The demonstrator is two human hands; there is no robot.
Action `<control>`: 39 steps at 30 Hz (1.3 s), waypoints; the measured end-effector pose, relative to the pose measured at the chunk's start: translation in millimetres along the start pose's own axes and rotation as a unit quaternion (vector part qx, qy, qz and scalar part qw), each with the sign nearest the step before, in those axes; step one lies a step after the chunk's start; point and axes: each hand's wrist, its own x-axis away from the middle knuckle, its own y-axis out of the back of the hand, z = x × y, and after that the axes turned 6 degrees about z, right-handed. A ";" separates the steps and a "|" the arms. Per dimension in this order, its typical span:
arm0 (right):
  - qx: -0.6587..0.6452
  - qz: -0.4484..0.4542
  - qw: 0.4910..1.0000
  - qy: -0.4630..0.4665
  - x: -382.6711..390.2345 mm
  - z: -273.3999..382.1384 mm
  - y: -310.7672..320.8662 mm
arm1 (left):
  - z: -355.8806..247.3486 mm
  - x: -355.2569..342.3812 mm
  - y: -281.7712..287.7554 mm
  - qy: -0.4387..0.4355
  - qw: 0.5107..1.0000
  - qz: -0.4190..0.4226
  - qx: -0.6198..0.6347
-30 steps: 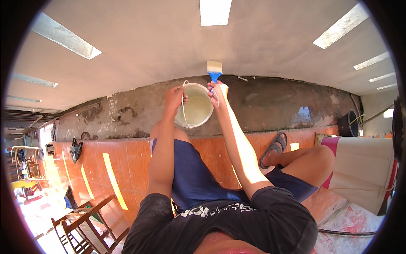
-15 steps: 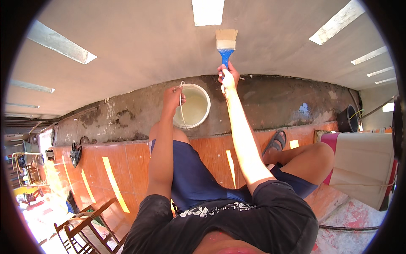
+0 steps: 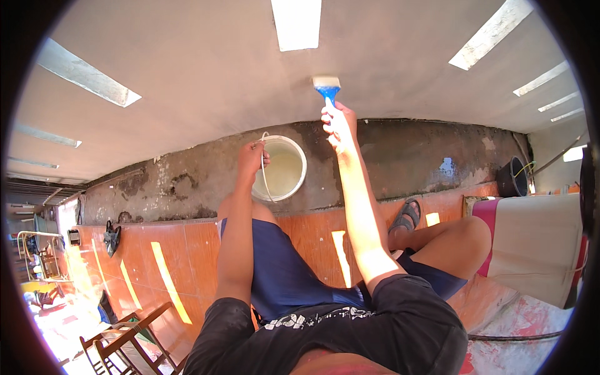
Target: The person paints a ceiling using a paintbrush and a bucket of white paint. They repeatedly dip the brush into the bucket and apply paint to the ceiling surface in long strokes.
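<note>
A: What do we have at the right hand [image 3: 341,127]?
B: Fingers closed round the blue handle of a wide paintbrush [image 3: 327,91]. Brush points up and away from us, at the pale wall [image 3: 219,75]. Bristles blurred; we cannot tell how firmly they press.

A: And the left hand [image 3: 252,156]?
B: Curled on the thin white bail [image 3: 267,181], at the rim of the white bucket [image 3: 304,176]. Pale, yellowish liquid inside.

A: Where do we place that bucket?
B: Just beyond the left knee, in front of the dark, stained strip [image 3: 387,150] below the wall. Brush is up and to its right, well apart from it.

A: Surroundings?
B: We note orange tiles [image 3: 300,247] under the legs, a black bucket [image 3: 512,178] far right, a wooden chair [image 3: 140,326] lower left.
</note>
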 end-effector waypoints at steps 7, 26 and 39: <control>-0.101 0.071 0.968 0.219 28.7 39.2 5.1 | 1.6 -3.7 2.0 0.002 1.000 0.008 -0.012; 0.032 -0.124 0.989 -0.067 -43.5 -68.1 82.2 | -8.4 12.2 -13.1 0.008 0.999 -0.020 -0.036; 0.165 -0.055 0.982 0.076 -68.1 -151.1 60.3 | -4.0 9.1 -6.1 0.009 0.999 -0.026 -0.031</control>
